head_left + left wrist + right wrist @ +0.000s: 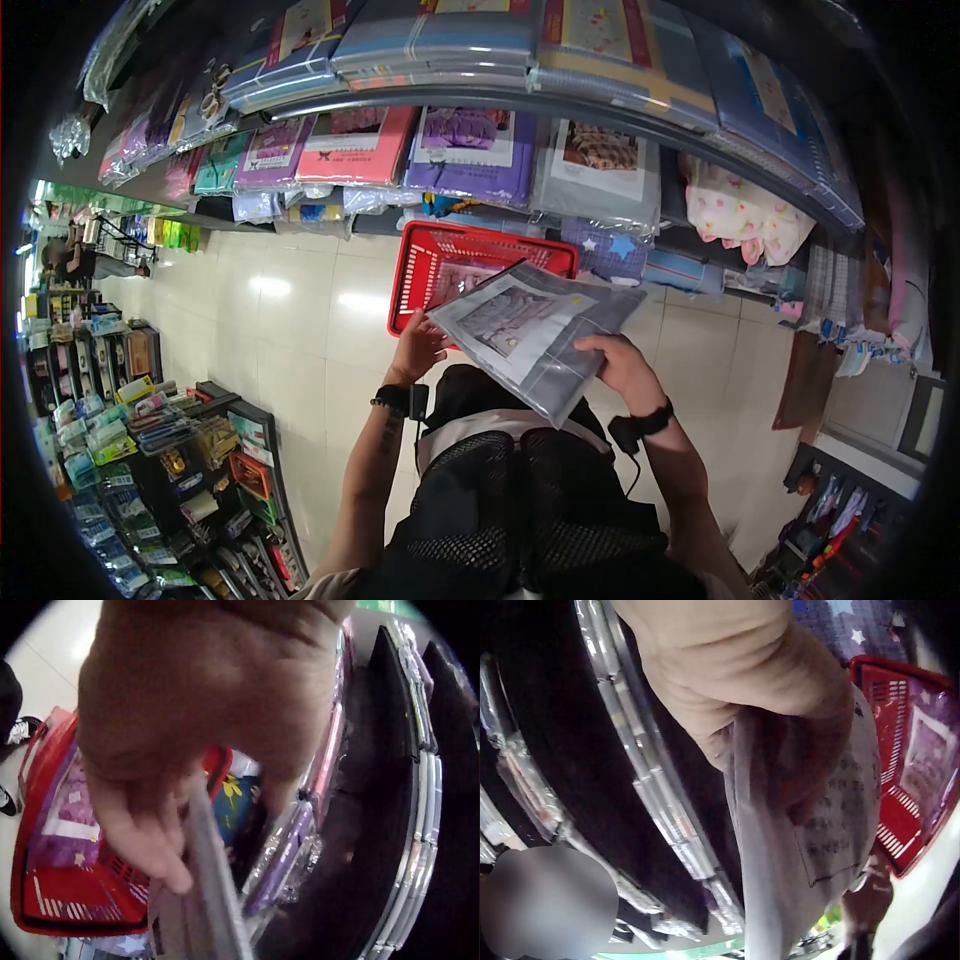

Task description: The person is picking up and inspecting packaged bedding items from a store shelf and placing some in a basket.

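Observation:
A flat grey packaged bedding set (520, 330), in clear plastic with a picture card on its front, is tilted in front of the person's body. My right hand (618, 365) grips its right edge, thumb on top; the right wrist view shows the edge pinched between thumb and fingers, with a printed label on the underside. At the opposite corner is my left hand (418, 348). In the left wrist view its fingers (154, 847) lie loosely along one side of the package, the thumb apart on the other side. A red shopping basket (400, 270) stands behind, partly hidden by the package.
A purple patterned package (71, 802) lies in the basket. Shelves ahead carry bedding packs, including a purple one (470, 150) and a pink one (355, 150). Display racks (160, 450) with small goods stand at left, on a tiled floor (290, 340).

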Demonstrator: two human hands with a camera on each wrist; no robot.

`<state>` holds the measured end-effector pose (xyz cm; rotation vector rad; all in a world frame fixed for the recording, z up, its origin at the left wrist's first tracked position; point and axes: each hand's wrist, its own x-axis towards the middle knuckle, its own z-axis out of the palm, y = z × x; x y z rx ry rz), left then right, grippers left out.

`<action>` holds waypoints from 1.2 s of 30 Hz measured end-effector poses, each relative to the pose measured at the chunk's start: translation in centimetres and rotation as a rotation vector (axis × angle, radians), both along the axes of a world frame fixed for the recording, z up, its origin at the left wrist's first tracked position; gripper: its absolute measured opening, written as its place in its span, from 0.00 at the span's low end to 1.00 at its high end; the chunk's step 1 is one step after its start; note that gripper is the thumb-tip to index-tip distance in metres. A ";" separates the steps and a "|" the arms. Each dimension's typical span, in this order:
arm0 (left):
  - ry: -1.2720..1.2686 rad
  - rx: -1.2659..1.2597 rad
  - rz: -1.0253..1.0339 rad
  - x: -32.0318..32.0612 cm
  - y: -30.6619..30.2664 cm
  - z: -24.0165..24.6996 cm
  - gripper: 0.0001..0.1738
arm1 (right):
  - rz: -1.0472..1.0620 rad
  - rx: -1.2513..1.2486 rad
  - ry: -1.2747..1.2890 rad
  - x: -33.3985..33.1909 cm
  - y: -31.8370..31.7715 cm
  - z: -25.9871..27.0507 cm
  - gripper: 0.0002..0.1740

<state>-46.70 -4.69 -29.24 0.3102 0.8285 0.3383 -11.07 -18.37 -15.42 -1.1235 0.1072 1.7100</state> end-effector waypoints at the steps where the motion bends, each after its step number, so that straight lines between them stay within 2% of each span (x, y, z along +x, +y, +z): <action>1: 0.170 0.029 -0.047 -0.9 -0.2 -1.1 0.31 | 0.059 -0.023 0.004 -0.5 0.2 -3.6 0.18; 2: 0.179 0.018 -0.045 -1.4 -0.7 -1.8 0.31 | 0.120 -0.043 0.007 -0.9 0.5 -5.5 0.18; 4: 0.334 0.042 -0.002 -1.7 -1.3 -2.6 0.16 | 0.124 -0.052 0.046 -2.0 2.0 -6.6 0.18; 5: 0.362 -0.026 0.050 -2.0 -1.1 -3.1 0.07 | 0.172 -0.070 0.019 -2.3 2.7 -7.5 0.18; 8: 0.382 0.050 0.161 -3.7 -1.1 -5.7 0.06 | 0.243 -0.095 0.001 -2.7 4.3 -10.0 0.17; 12: 0.448 0.131 0.265 -4.6 -0.8 -5.1 0.11 | 0.293 0.005 0.003 -2.8 6.8 -11.8 0.16; 14: 0.473 0.122 0.287 -5.2 -0.9 -5.6 0.08 | 0.339 -0.142 -0.072 -2.8 7.7 -12.2 0.14; 16: 0.596 0.133 0.052 -6.3 -0.8 -6.4 0.07 | 0.382 -0.080 -0.165 -2.9 7.1 -13.5 0.16; 18: 0.743 0.185 -0.104 -7.2 -1.1 -7.5 0.15 | 0.686 -0.289 -0.547 -1.6 4.5 -18.4 0.18; 20: 0.825 0.241 -0.232 -8.4 -1.6 -8.4 0.20 | 0.597 -0.313 -0.658 -1.0 1.7 -22.5 0.18; 22: 0.947 0.300 -0.223 -10.0 -2.8 -9.8 0.23 | 0.628 -0.304 -0.716 -0.3 0.5 -21.7 0.20; 23: 1.023 0.355 -0.245 -11.5 -3.5 -11.4 0.27 | 0.579 -0.310 -0.700 0.3 -0.6 -22.5 0.22; 25: 1.273 0.641 -0.385 -14.8 -5.3 -15.2 0.34 | 0.508 -0.381 -0.730 1.3 -1.7 -21.9 0.29; 27: 1.355 0.602 -0.434 -15.3 -6.3 -12.8 0.34 | 0.398 -0.401 -0.669 2.6 -1.5 -21.3 0.29; 28: 1.342 0.482 -0.395 -16.5 -7.2 -13.9 0.36 | 0.302 -0.417 -0.591 3.2 -1.5 -21.1 0.30; 29: 1.338 0.465 -0.351 -17.5 -8.2 -14.9 0.38 | 0.184 -0.366 -0.528 4.1 -1.4 -22.2 0.26; 30: 1.383 0.379 -0.330 -17.2 -8.6 -14.3 0.39 | 0.174 -0.362 -0.536 4.8 -0.9 -21.7 0.26; 32: 1.398 0.396 -0.351 -17.3 -9.4 -13.5 0.35 | 0.036 -0.186 -0.495 6.4 1.2 -20.9 0.20; 33: 1.395 0.401 -0.345 -18.0 -10.1 -14.5 0.35 | -0.133 -0.310 -0.299 7.5 3.0 -21.1 0.11; 35: 1.407 0.609 -0.428 -19.2 -11.1 -17.1 0.23 | -0.108 0.030 -0.246 9.3 5.0 -20.9 0.11; 36: 1.407 0.613 -0.417 -19.6 -11.5 -18.5 0.23 | -0.104 0.040 -0.249 9.5 6.6 -19.3 0.11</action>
